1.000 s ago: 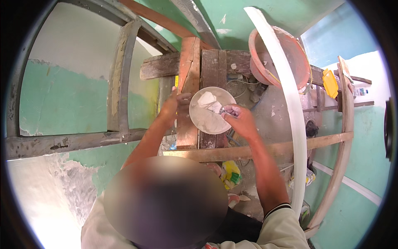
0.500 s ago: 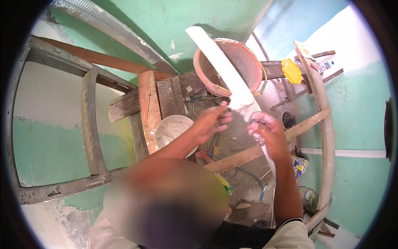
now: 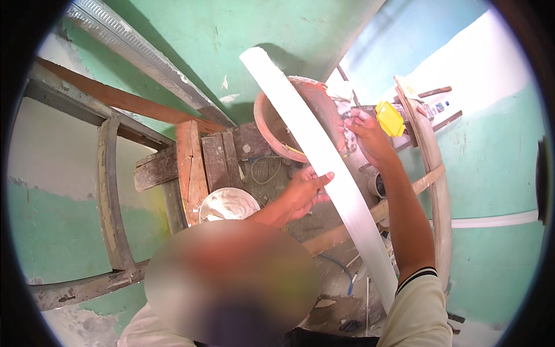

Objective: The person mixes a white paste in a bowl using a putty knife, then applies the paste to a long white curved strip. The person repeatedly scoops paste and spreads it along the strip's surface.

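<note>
A long white moulding strip (image 3: 317,139) slants from the upper middle down to the lower right. Partway along it, my left hand (image 3: 306,191) grips its edge, the thumb lying over the top face. My right hand (image 3: 370,134) is at the right rim of a reddish bucket (image 3: 267,122), its fingers curled and smeared white. A limp, white, plaster-coated clump (image 3: 341,92) shows at these fingers; whether it is cloth or fibre I cannot tell. Part of the bucket is hidden behind the strip. Near my left forearm stands a white tub (image 3: 230,202) holding whitish paste.
A yellow plastic lid or tray (image 3: 390,120) lies beyond my right hand. Wooden scaffold rails (image 3: 442,202) curve along the right, with a crossbar below the strip. To the left stand a timber frame (image 3: 110,191) and a red-brown post (image 3: 189,173). Debris and a blue hose (image 3: 348,277) lie on the floor.
My right hand has left the strip and moved up to the bucket's right rim with the white clump. My left hand has closed on the strip, which has shifted left and down.
</note>
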A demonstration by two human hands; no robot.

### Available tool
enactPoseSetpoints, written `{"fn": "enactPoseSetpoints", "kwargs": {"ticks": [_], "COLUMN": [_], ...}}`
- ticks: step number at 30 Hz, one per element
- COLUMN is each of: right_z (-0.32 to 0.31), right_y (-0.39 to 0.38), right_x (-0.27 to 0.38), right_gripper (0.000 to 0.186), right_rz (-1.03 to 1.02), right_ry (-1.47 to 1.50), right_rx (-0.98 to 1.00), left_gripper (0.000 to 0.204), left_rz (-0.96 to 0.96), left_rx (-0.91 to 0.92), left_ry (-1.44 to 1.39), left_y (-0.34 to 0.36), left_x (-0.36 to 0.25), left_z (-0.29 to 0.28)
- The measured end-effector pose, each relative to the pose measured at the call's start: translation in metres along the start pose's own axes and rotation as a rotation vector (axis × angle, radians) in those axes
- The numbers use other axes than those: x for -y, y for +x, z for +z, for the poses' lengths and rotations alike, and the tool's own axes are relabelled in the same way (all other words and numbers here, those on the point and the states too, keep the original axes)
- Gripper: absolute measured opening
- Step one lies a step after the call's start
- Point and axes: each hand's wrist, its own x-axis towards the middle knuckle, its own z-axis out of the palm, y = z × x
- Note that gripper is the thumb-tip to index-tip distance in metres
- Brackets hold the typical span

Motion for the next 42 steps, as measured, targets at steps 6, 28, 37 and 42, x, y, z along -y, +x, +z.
{"fn": "enactPoseSetpoints", "kwargs": {"ticks": [6, 28, 37, 42], "right_z": [0.045, 0.064, 0.043, 0.017], "right_y": [0.077, 0.075, 0.015, -0.011], "right_x": [-0.004, -0.02, -0.015, -0.014], "right_gripper": [0.026, 0.007, 0.01, 0.006], "right_rz": [-0.074, -0.422, -0.193, -0.264], "right_ry": [0.025, -0.276, -0.377, -0.461], "right_rx": [0.113, -0.043, -0.102, -0.075], "left_gripper": [0.032, 0.033, 0.032, 0.032], "left_rz": [0.063, 0.076, 0.087, 0.074], "left_rx": [0.132, 0.19, 0.187, 0.172], "left_ry": [-0.08, -0.109, -0.126, -0.126], "left_y": [-0.021, -0.022, -0.022, -0.022], "left_x": [-0.02, -0.021, -0.021, -0.02], "left_z": [0.009, 0.011, 0.011, 0.013]}}
